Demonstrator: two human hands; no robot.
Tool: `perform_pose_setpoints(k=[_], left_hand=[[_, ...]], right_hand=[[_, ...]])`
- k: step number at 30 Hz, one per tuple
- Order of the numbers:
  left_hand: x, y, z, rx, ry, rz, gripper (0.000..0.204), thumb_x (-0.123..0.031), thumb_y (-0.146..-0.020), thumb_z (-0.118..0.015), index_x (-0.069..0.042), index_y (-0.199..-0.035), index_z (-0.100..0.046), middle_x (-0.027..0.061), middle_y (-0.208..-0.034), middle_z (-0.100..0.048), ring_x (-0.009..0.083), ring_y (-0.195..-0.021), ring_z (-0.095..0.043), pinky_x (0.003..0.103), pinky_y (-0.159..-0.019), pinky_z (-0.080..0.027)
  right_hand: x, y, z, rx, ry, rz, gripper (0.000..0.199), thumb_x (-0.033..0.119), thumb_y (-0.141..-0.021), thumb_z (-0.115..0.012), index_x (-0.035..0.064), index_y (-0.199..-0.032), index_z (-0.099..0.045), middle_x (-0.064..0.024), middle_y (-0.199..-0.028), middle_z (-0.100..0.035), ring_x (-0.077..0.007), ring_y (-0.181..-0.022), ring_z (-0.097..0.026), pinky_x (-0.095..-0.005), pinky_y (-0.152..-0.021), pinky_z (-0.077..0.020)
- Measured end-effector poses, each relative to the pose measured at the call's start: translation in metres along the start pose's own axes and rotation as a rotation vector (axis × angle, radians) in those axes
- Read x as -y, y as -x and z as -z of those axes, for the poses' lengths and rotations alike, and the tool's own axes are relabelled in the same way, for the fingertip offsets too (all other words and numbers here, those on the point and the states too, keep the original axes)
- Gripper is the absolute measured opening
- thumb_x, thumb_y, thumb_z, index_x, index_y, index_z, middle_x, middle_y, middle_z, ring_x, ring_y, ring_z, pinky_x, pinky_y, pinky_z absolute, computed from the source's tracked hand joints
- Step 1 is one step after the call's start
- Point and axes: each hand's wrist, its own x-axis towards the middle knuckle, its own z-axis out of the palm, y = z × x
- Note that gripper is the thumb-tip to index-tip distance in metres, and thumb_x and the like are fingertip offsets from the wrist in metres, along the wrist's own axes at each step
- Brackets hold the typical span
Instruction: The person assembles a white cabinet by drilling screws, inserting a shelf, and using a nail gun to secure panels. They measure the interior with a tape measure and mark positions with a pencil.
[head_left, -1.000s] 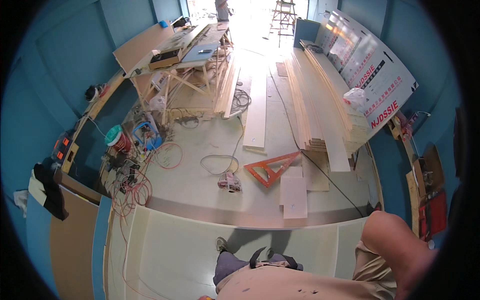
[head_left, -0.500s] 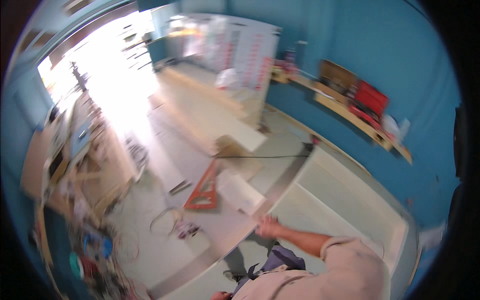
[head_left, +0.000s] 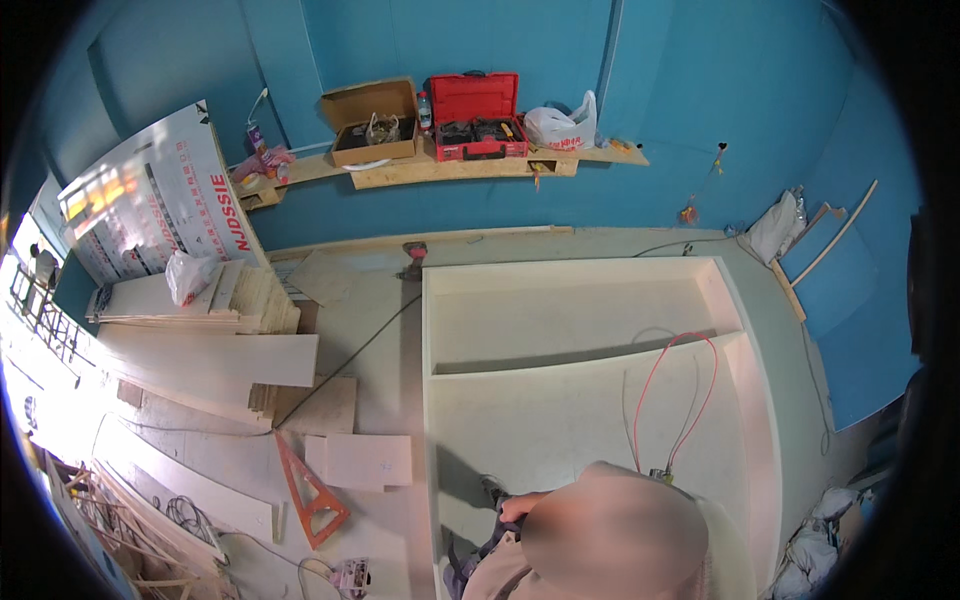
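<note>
My right hand (head_left: 520, 506) is low in the picture, close to my body and beside dark purple cloth at my waist. Its fingers look curled in, and whatever they hold, if anything, is hidden. A blurred patch covers much of the arm. My left hand is out of sight. Around me lies a large pale open cabinet frame (head_left: 590, 368) with a divider across it, flat on the floor. A thin red hose (head_left: 716, 365) loops over that divider, down to a small fitting (head_left: 660, 476) near my shoulder.
A red drill (head_left: 413, 258) stands by the frame's far left corner. An orange triangular square (head_left: 312, 500) and white panels (head_left: 375, 460) lie to the left, near stacked boards (head_left: 200, 355). The wall shelf (head_left: 460, 172) bears a red tool case (head_left: 478, 115) and a cardboard box (head_left: 372, 125).
My view has swung right, so the shelf and the whole cabinet frame are in sight. My right hand has drawn back from the frame's edge toward my body; my left hand has left the picture.
</note>
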Motion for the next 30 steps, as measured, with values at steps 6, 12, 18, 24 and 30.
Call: perform_pose_setpoints(k=[6, 12, 18, 24, 30], left_hand=[[-0.029, -0.04, -0.004, 0.095, -0.087, -0.057, 0.02, -0.027, -0.095, -0.055, -0.01, -0.097, -0.065, 0.0006, -0.064, -0.053, 0.0193, -0.054, -0.05, 0.037, -0.052, -0.045], [-0.027, -0.093, -0.019, 0.333, -0.348, -0.073, 0.019, -0.027, -0.095, -0.055, -0.011, -0.095, -0.065, -0.0011, -0.062, -0.051, 0.0185, -0.05, -0.047, 0.037, -0.048, -0.043], [-0.003, -0.174, -0.007, 0.639, -0.658, -0.257, 0.019, -0.028, -0.094, -0.056, -0.011, -0.092, -0.065, -0.0012, -0.062, -0.05, 0.0179, -0.048, -0.046, 0.036, -0.046, -0.042], [-0.134, -0.151, -0.068, 0.633, -1.055, -0.286, 0.031, -0.034, -0.085, -0.068, -0.004, -0.086, -0.068, 0.0061, -0.072, -0.061, 0.0187, -0.062, -0.056, 0.035, -0.057, -0.048], [-0.227, -0.125, -0.178, 0.43, -0.122, 0.159, 0.038, -0.027, -0.085, -0.07, 0.001, -0.109, -0.06, 0.0098, -0.092, -0.066, 0.0205, -0.074, -0.062, 0.035, -0.064, -0.052]], right_hand=[[-0.054, -0.004, 0.029, -0.367, -0.2, -0.046, 0.039, 0.029, -0.074, -0.058, -0.0035, -0.092, -0.069, -0.0266, -0.092, -0.067, -0.0394, -0.088, -0.067, -0.0481, -0.074, -0.0516], [-0.11, 0.088, 0.037, -0.63, -0.329, -0.328, 0.039, 0.028, -0.078, -0.055, -0.0037, -0.096, -0.068, -0.0284, -0.101, -0.065, -0.0418, -0.098, -0.064, -0.0483, -0.087, -0.0503], [-0.191, 0.092, 0.037, -0.591, -0.571, -0.484, 0.043, 0.027, -0.078, -0.056, -0.0031, -0.106, -0.066, -0.0271, -0.114, -0.062, -0.0395, -0.108, -0.061, -0.047, -0.091, -0.0486], [-0.265, 0.126, 0.067, -0.719, -0.504, -0.335, 0.03, 0.026, -0.074, -0.059, 0.0004, -0.087, -0.068, -0.0231, -0.084, -0.067, -0.0344, -0.076, -0.067, -0.0442, -0.067, -0.0513], [-0.407, 0.158, 0.123, -0.568, -0.205, -0.338, 0.024, 0.02, -0.075, -0.054, -0.0008, -0.07, -0.066, -0.0205, -0.075, -0.068, -0.0309, -0.069, -0.068, -0.0415, -0.062, -0.0535]])
